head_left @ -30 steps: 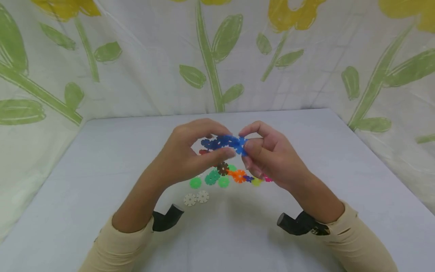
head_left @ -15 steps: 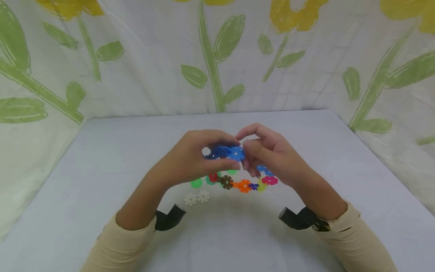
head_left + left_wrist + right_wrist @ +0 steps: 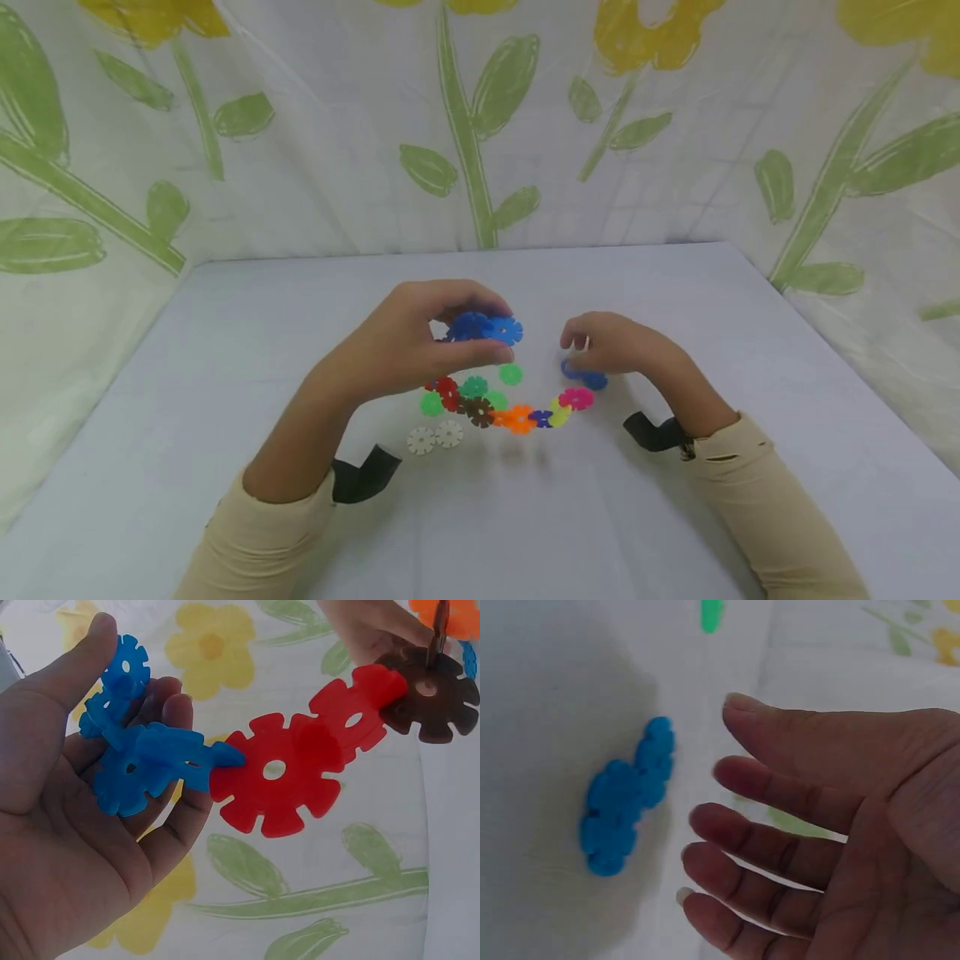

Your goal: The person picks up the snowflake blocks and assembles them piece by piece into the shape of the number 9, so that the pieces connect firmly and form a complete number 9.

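My left hand [image 3: 408,342] holds the blue end of a chain of plastic snowflake discs between thumb and fingers. From there the chain sags in a curve through red discs [image 3: 274,776], a brown disc [image 3: 427,694] and an orange disc [image 3: 521,419] to a pink disc [image 3: 576,398] at its right end. My right hand [image 3: 618,343] is over the far right part of the group, holding nothing. Close in front of its loosely bent fingers, two overlapping blue discs [image 3: 611,814] lie on the white table; the hand partly covers them in the head view.
Two white discs [image 3: 421,441] lie on the table toward the front left. Several green discs [image 3: 511,373] are scattered beneath and behind the chain. A cloth printed with flowers [image 3: 465,150] hangs behind the table's far edge.
My right hand has left the blue end of the chain and moved right and down toward the loose blue discs. My left hand keeps the chain and has shifted slightly left.
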`<action>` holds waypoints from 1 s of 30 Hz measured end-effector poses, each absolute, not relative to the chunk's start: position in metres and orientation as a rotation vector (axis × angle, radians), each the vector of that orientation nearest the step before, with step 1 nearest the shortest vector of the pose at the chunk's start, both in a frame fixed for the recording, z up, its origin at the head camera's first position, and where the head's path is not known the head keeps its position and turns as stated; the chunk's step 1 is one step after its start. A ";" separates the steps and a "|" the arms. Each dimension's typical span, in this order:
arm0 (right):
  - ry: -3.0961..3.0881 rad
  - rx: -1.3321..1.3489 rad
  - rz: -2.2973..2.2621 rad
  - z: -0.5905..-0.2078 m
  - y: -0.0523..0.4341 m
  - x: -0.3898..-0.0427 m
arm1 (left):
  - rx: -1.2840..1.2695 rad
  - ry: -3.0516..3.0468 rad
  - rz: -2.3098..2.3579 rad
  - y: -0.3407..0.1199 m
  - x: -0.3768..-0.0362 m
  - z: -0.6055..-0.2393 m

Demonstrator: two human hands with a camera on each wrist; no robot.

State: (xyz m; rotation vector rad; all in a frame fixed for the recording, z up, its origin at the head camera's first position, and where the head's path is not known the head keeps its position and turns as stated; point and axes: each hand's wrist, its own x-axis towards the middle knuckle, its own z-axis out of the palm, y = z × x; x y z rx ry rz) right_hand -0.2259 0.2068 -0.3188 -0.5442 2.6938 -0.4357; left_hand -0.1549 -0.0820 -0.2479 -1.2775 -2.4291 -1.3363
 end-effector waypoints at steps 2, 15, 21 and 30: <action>2.667 -0.477 -0.365 -0.329 0.206 -0.232 | -1.276 -2.428 -1.334 -0.083 -0.155 -0.247; 2.634 -0.449 -0.337 -0.335 0.205 -0.234 | -1.246 -2.466 -1.325 -0.086 -0.156 -0.247; 2.782 -0.688 -0.673 -0.323 0.201 -0.226 | -1.243 -2.461 -1.318 -0.086 -0.156 -0.248; 2.736 -1.219 -1.337 -0.281 0.181 -0.180 | -1.165 -2.479 -1.304 -0.085 -0.156 -0.246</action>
